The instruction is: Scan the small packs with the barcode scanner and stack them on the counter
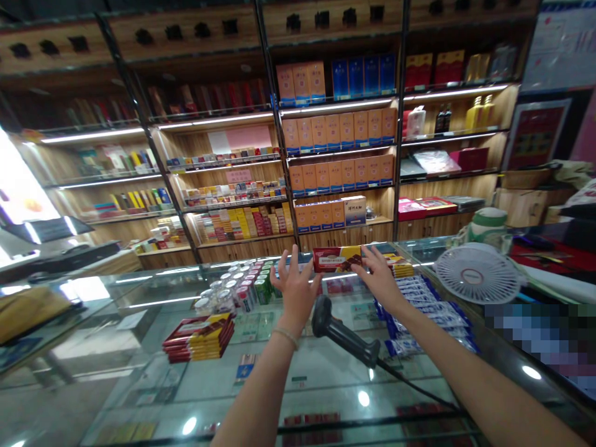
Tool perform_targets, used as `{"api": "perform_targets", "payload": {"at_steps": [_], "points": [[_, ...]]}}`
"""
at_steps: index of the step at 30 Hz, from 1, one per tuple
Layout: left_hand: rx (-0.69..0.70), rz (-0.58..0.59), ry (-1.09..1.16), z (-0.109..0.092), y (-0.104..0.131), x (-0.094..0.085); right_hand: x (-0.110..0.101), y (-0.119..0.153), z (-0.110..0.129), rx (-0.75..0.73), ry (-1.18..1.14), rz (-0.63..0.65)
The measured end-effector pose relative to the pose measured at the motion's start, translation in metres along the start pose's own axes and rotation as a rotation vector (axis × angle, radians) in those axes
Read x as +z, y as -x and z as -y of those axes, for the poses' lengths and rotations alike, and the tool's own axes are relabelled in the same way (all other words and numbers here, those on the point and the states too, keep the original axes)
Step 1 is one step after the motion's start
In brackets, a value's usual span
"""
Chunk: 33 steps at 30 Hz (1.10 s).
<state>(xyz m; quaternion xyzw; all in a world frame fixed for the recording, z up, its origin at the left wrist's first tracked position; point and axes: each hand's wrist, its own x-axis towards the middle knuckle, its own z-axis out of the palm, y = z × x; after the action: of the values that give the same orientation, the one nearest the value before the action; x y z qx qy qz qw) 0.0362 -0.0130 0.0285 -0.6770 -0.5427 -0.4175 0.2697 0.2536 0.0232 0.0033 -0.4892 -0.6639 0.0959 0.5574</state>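
A red and yellow chocolate packet is upright between my hands, above the far part of the glass counter. My left hand has its fingers spread beside the packet's left end. At the packet's right end, my right hand has its fingertips touching or very near the packet; whether it grips is unclear. A black handheld scanner lies between my forearms. Similar packets are stacked on the left, with a smaller pile behind my right hand.
Several small round containers stand left of my left hand. Blue and white packets lie beneath and beside my right forearm. A white fan is at the right. Shelves with orange boxes line the back wall. The scanner's cable runs right.
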Motion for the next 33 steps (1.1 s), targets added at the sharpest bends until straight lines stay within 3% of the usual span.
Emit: {"api": "perform_targets", "payload": {"at_steps": [6, 13, 22, 33], "points": [[-0.034, 0.032, -0.047, -0.004, -0.003, -0.004, -0.002, 0.0, 0.001, 0.03, -0.02, -0.052], [0.141, 0.065, -0.065, -0.015, -0.004, -0.016, 0.001, 0.007, 0.014, -0.01, 0.042, -0.016], [0.137, 0.093, -0.059, -0.014, -0.002, -0.013, 0.001, 0.017, 0.032, -0.044, 0.034, 0.025], [0.041, -0.004, -0.013, -0.013, -0.001, -0.009, -0.011, 0.028, 0.047, -0.273, -0.058, 0.255]]}}
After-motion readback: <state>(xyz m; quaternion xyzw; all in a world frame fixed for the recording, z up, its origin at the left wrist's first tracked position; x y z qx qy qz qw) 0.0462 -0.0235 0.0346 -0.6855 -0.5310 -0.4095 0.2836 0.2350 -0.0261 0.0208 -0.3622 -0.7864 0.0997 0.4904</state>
